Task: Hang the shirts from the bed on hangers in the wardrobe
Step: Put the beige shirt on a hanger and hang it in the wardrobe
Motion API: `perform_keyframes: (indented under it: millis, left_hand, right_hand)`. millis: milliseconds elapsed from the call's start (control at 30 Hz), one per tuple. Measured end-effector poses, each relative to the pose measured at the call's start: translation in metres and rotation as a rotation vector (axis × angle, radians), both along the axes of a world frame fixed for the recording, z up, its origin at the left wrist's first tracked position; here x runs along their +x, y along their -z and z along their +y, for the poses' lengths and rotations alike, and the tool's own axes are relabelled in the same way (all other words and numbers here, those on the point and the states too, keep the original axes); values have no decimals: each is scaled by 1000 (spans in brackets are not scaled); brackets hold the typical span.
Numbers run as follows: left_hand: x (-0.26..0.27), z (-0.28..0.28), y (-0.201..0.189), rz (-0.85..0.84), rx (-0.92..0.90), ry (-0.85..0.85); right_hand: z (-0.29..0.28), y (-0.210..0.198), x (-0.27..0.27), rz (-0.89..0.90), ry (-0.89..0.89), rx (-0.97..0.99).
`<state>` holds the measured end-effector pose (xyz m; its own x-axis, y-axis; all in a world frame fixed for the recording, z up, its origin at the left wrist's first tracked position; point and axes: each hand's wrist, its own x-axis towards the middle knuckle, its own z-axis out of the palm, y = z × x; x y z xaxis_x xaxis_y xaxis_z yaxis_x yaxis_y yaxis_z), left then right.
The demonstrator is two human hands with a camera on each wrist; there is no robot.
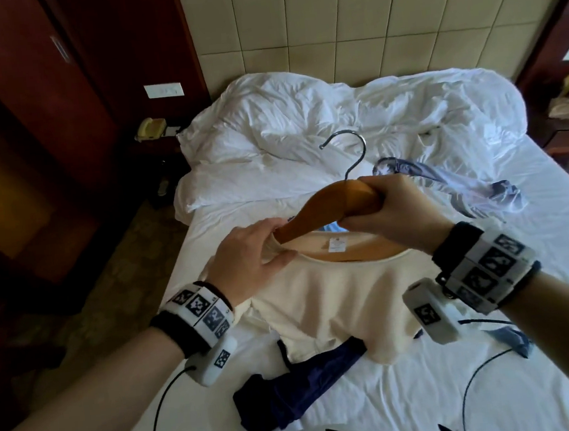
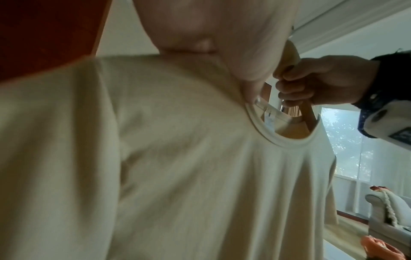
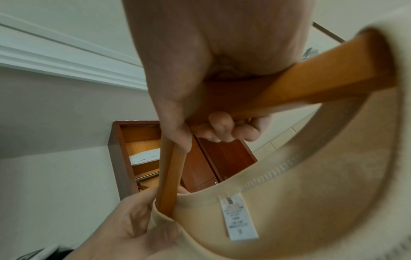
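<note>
A cream T-shirt [image 1: 332, 300] hangs lifted over the white bed [image 1: 429, 391], its white label [image 3: 239, 218] showing inside the collar. My right hand [image 1: 389, 213] grips the middle of a wooden hanger [image 1: 330, 204] with a metal hook [image 1: 349, 147]. Both hanger arms reach into the neck opening. My left hand [image 1: 255, 255] pinches the collar at its left side, beside the hanger's left arm [image 3: 171, 176]. A dark navy shirt [image 1: 291, 390] lies crumpled on the near sheet. A pale blue shirt [image 1: 452, 183] lies behind my right hand.
A rumpled white duvet [image 1: 319, 116] covers the head of the bed under a padded headboard [image 1: 363, 26]. The dark wood wardrobe [image 1: 27, 117] stands at left, its open inside and rail [image 3: 146, 176] seen from the right wrist. Nightstands flank the bed, the left with a phone [image 1: 150, 128].
</note>
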<state>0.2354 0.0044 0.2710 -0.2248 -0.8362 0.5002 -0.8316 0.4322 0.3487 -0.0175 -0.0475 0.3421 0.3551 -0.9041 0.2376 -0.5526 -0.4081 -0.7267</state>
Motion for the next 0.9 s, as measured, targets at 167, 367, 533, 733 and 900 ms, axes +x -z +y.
perform_keyframes:
  millis: [167, 367, 533, 733, 900]
  left_hand:
    - [-9, -5, -4, 36, -75, -62]
    - [-3, -2, -19, 94, -121, -97]
    - [18, 5, -23, 126, -150, -150]
    - [42, 29, -29, 109, -103, -311]
    - [55, 60, -28, 101, 25, -471]
  right_hand:
    - [-2, -1, -1, 26, -8, -2]
    - [-5, -7, -24, 31, -128, 34]
    - [-9, 15, -50, 220, -145, 54]
    - [-6, 33, -42, 250, -276, -49]
    - [-6, 33, -20, 216, -371, -93]
